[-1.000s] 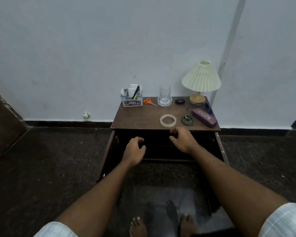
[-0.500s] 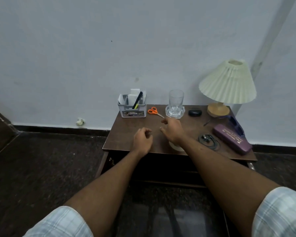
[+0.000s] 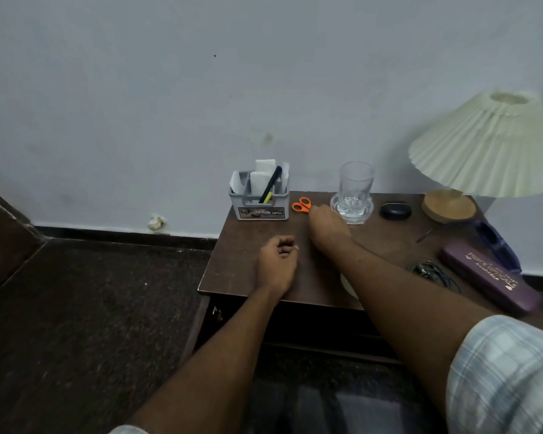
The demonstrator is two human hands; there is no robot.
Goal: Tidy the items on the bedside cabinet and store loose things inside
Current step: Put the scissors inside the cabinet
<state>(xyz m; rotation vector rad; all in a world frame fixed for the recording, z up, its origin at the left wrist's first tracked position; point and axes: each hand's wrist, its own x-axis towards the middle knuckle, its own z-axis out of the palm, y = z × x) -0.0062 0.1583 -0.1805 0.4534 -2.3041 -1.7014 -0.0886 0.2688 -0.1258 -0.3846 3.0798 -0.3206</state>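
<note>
One organiser holds papers, pen.

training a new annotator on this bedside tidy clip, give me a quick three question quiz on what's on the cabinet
1. True or false: the glass stands between the orange scissors and the black oval case.
2. Which hand reaches to the scissors? A) left B) right C) neither
3. What colour is the long case at the right edge of the cabinet?
Key: 1 true. 2 B: the right hand is at the scissors, while the left hand rests on the cabinet. 3 purple.
</note>
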